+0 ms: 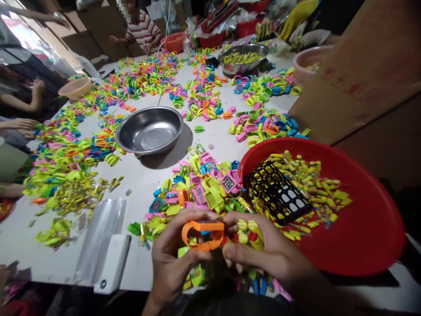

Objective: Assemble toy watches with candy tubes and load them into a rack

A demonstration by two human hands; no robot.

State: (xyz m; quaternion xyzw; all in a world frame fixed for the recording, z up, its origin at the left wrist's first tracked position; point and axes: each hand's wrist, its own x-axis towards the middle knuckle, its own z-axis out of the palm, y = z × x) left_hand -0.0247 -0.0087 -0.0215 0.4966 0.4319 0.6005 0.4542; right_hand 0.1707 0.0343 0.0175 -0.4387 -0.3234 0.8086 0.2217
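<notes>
One hand, the left (168,254), angles inward and grips an orange plastic band (210,226), thumb below and fingers curled over its top. The right hand (278,254) slants in from the other side, thumb tip near the band's end, fingers cupped around several yellow pieces (242,237). The band is at the near edge of the worktop (222,142), beside the red basin (368,215).

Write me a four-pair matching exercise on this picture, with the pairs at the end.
1. Orange hollow plastic piece
2. Black plastic grid
3. White rectangular plastic device
4. Brown cardboard panel

A. inside the round red plastic basin
B. bears red printing
C. held in the left hand
D. beside the clear plastic bag

Pairs: 1-C, 2-A, 3-D, 4-B
</notes>
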